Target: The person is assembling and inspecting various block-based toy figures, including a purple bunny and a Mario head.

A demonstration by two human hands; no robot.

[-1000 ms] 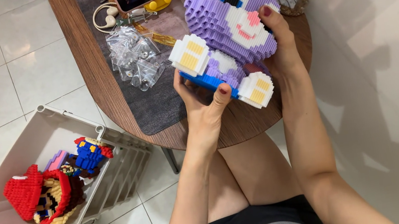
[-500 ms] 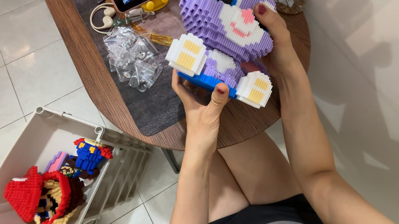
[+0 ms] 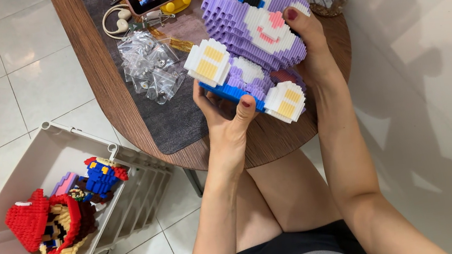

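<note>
Gripping, left hand (image 3: 224, 122): fingers are curling under purple brick figure (image 3: 250, 28), thumb pressing its blue base.
Right hand (image 3: 312, 51): thumb is pressing the figure's face above the table (image 3: 107, 91) edge.

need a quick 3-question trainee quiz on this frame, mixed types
1. True or false: both hands hold the purple brick figure.
2. Where do the clear plastic bags lie? A) in the grey bin B) on the dark mat on the table C) on the floor
3. Fill in: the red-capped brick figure sits in the ____.

Key:
1. True: the left hand grips its blue base, the right hand its head.
2. B, on the dark mat.
3. Grey bin.
</note>
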